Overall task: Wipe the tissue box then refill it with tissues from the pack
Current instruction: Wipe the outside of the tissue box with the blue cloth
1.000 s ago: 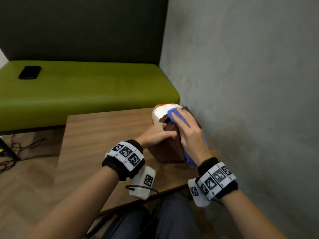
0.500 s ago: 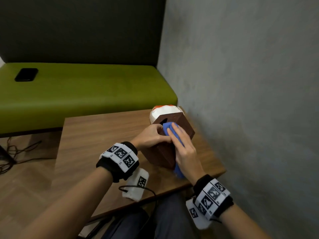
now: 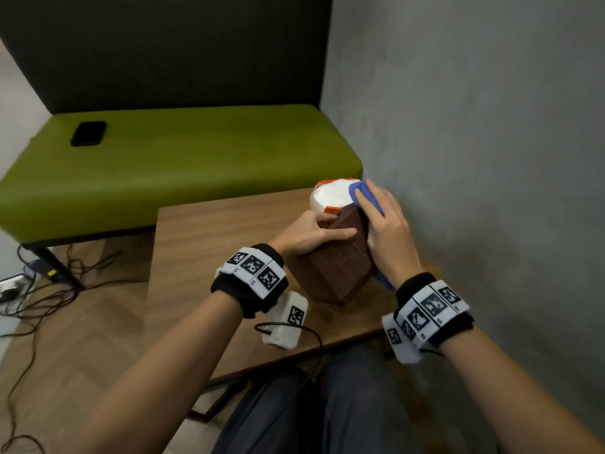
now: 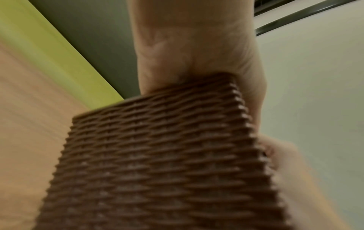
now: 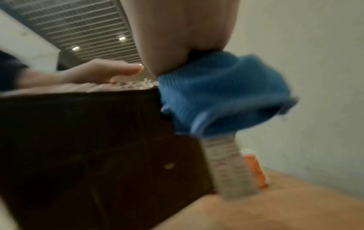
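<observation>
A brown woven tissue box (image 3: 343, 267) stands tilted on one edge on the wooden table (image 3: 212, 244). My left hand (image 3: 307, 235) grips its upper left side, one finger lying along the near woven face. My right hand (image 3: 386, 231) presses a blue cloth (image 3: 355, 191) flat against the box's upper right side with straight fingers; the cloth's tail hangs below the wrist. The white and orange tissue pack (image 3: 330, 194) lies just behind the box. In the left wrist view my palm (image 4: 193, 46) sits over the box (image 4: 157, 155). In the right wrist view the cloth (image 5: 216, 93) bunches against the box (image 5: 88, 140).
A grey wall (image 3: 474, 158) runs close along the table's right side. Behind the table is a green bench (image 3: 180, 165) with a black phone (image 3: 89, 133) on it. Cables (image 3: 32, 290) lie on the floor at the left.
My right hand slid the cloth down the box toward me, then back up to its far top corner. The box turned in my left hand, so a woven face is toward me.
</observation>
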Motion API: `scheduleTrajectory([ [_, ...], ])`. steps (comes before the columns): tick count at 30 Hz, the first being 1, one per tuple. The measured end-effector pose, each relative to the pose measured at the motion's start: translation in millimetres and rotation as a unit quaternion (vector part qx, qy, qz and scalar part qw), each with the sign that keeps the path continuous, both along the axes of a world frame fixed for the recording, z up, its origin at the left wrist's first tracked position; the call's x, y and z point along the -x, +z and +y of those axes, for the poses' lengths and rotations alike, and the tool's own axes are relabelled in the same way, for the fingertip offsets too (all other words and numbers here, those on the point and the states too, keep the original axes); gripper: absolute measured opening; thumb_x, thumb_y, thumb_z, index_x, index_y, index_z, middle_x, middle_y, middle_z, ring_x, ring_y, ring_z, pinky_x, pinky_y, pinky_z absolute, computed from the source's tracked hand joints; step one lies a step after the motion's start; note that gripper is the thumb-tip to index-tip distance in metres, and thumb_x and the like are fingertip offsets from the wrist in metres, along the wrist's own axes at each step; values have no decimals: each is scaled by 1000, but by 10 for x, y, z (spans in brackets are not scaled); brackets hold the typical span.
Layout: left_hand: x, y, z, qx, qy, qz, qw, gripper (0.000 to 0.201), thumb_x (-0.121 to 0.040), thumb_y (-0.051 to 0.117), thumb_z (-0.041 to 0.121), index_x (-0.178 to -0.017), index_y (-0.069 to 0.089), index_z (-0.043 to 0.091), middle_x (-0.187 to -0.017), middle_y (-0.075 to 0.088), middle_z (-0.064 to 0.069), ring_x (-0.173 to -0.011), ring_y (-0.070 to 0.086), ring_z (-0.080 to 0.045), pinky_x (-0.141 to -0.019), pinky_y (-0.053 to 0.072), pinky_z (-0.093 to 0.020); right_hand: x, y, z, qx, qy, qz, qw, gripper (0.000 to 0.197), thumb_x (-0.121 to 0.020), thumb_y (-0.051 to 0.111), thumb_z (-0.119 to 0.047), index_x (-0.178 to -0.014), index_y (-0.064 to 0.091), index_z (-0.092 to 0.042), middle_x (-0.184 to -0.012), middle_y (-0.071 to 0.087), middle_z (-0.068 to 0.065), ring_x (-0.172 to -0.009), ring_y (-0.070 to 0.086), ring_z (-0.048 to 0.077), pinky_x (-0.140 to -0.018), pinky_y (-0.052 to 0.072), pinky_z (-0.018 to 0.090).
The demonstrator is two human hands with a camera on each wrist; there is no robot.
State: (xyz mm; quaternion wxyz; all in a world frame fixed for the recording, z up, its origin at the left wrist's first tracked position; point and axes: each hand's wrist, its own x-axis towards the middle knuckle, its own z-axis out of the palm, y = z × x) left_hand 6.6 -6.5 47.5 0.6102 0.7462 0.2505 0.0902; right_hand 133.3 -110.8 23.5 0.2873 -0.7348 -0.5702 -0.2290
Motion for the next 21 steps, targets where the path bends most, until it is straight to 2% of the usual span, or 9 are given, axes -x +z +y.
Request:
scheduleTrajectory([
  [2, -6, -15, 16, -9, 2, -17, 1000, 55, -76, 73, 26, -122, 59, 1, -116, 66, -9, -102, 61, -13, -91, 47, -25, 113, -13, 63, -28, -5, 24, 999, 54, -75, 53, 14, -127, 53, 1, -134, 51, 24, -125, 45, 39, -102, 41, 50],
  [5, -26, 9, 102, -45, -6, -35, 998, 36, -82, 63, -3, -118, 60, -4, -105, 63, -5, -81, 59, 3, -72, 45, -6, 314, -212, -49, -18, 42, -21, 999, 66, -70, 56, 23, -131, 49, -3, -138, 48, 20, -129, 41, 36, -108, 34, 45],
  [7, 0, -15, 142, -43, -28, -19, 998, 42, -81, 64, -2, -122, 58, 0, -111, 64, -9, -91, 59, -6, -77, 44, -10, 258, -252, -177, -14, 70, -43, 997, 67, -71, 58, 25, -131, 49, -4, -137, 49, 19, -130, 40, 32, -109, 35, 42],
  [10, 89, -80, 145, -3, -52, 4, 999, 56, -79, 67, -1, -132, 51, 9, -120, 61, -7, -107, 55, -13, -87, 44, -16, -57, -108, -173, -60, 14, 113, 992, 49, -83, 48, 13, -128, 53, -6, -134, 52, 17, -125, 45, 25, -110, 32, 26],
  [13, 85, -98, 162, 4, -56, -20, 998, 69, -67, 69, -2, -131, 50, 16, -113, 58, 1, -104, 53, -8, -82, 44, -6, -125, 45, -161, -52, 45, 220, 973, 37, -88, 45, 5, -121, 60, -5, -126, 59, 11, -118, 53, 20, -104, 34, 11],
  [15, 8, 0, 121, 25, -35, -31, 999, 46, -68, 64, -1, -112, 60, 13, -97, 62, 5, -89, 56, -2, -70, 44, -2, 48, 84, -153, -40, 90, 209, 973, 37, -89, 46, 8, -123, 58, -4, -129, 55, 9, -121, 47, 13, -104, 28, 5],
  [17, -102, 74, 53, 68, 21, -63, 995, 14, -79, 59, 4, -83, 64, 17, -71, 68, 14, -67, 60, 4, -70, 46, -13, 236, 62, -117, -51, 87, 200, 975, 40, -91, 46, 7, -128, 55, -4, -135, 50, 10, -126, 42, 10, -108, 27, 10],
  [18, -143, 72, 23, 91, 54, -84, 991, 13, -85, 57, 11, -77, 65, 18, -64, 68, 14, -63, 61, 4, -73, 46, -17, 324, 29, -113, -62, 74, 203, 974, 40, -91, 45, 7, -129, 53, -4, -138, 48, 9, -128, 39, 9, -109, 25, 11],
  [21, -195, -54, 23, 16, 132, -57, 990, 53, -69, 64, 63, -67, 68, 10, -68, 68, 0, -74, 63, -20, -82, 46, -40, 396, -140, -176, -54, 71, 189, 978, 41, -90, 47, 7, -130, 51, -2, -139, 46, 11, -130, 37, 11, -111, 20, 8],
])
